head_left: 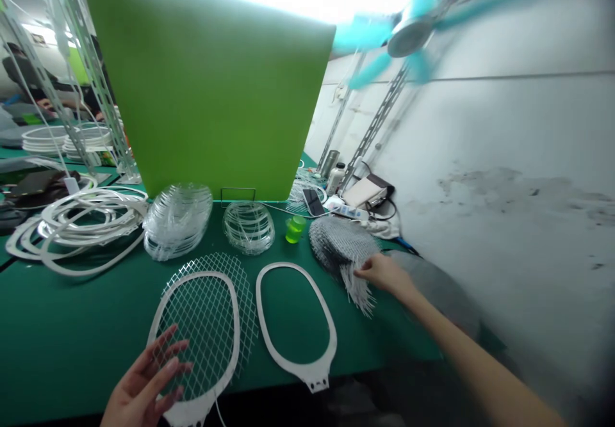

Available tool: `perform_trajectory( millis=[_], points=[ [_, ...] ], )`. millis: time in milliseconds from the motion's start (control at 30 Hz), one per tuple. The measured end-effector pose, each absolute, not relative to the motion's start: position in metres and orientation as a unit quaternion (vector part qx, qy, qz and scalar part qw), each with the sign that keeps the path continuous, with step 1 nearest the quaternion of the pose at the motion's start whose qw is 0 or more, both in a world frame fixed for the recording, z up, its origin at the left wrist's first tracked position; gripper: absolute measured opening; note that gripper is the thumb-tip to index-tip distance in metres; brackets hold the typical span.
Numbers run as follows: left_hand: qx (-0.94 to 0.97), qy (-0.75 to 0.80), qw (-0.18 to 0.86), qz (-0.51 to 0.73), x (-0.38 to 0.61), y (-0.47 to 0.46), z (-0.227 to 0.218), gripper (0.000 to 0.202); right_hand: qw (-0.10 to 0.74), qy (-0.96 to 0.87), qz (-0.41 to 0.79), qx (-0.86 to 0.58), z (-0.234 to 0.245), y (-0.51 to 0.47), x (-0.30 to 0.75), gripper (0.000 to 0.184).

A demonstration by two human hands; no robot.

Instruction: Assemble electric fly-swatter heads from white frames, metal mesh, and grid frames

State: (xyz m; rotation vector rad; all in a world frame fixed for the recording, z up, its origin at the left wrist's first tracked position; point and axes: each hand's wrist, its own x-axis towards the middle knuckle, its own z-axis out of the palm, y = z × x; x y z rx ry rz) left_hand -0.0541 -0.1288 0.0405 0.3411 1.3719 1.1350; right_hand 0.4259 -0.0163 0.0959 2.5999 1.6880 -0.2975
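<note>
Green-matted tabletop (62, 350) is running along a stained white wall (494, 158), with a teal ceiling fan (410, 36) hanging at 1 o'clock and a seated co-worker (29, 75) showing far off at 10 o'clock. At 7 o'clock, the left hand (141, 382) is hovering open, fingers spread wide and holding nothing, over the lower rim of a white oval plastic frame with diamond wire mesh (196, 331) lying across it. Just right of that, a bare white oval plastic frame (295, 315) is lying flat. At 3 o'clock, the right hand (384, 273) is resting on the spiky edge of a grey stack of wire mesh sheets (341, 248), though whether it is gripping them I cannot tell. Clear plastic oval stacks (177, 219) and a tangled pile of white frames (81, 222) are sitting at 10 o'clock.
</note>
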Motion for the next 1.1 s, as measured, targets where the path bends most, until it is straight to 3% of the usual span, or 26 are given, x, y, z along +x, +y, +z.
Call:
perform_trajectory(
  millis=[633, 1100],
  points=[
    [0.161, 0.592, 0.625, 0.482, -0.05, -0.133, 0.047, 0.08, 0.002, 0.538, 0.004, 0.843, 0.088, -0.025, 0.416, 0.017],
    [0.136, 0.594, 0.628, 0.485, -0.06, -0.132, 0.021, 0.083, -0.012, 0.524, 0.003, 0.852, 0.076, -0.019, 0.411, 0.026]
  ],
)
